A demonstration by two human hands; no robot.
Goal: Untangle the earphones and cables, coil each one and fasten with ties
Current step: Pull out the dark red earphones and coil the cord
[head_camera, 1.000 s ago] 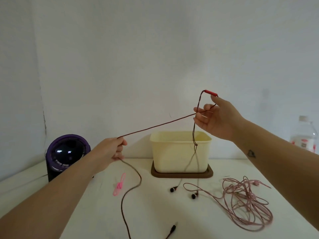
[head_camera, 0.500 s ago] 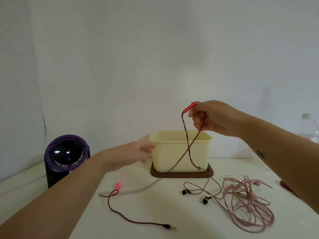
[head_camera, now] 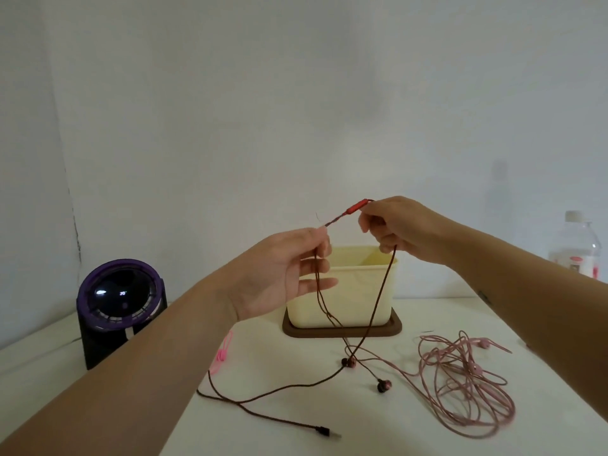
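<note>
Pinching the dark red earphones (head_camera: pixel 381 291) up off the table (head_camera: pixel 378 429), the right hand (head_camera: pixel 398 232) curls its fingers round the cord right beside the red inline remote (head_camera: pixel 354 208), while the left hand (head_camera: pixel 283 274) nips the same cord between thumb and forefinger just left of that grip. Below both grips the cord hangs before the cream container (head_camera: pixel 358 284) down to two earbuds (head_camera: pixel 383 385) and a plug (head_camera: pixel 324 432) on the table. A tangled pink cable (head_camera: pixel 467 383) lies below-right of the right hand's hold, a pink tie (head_camera: pixel 223 352) below the left's.
</note>
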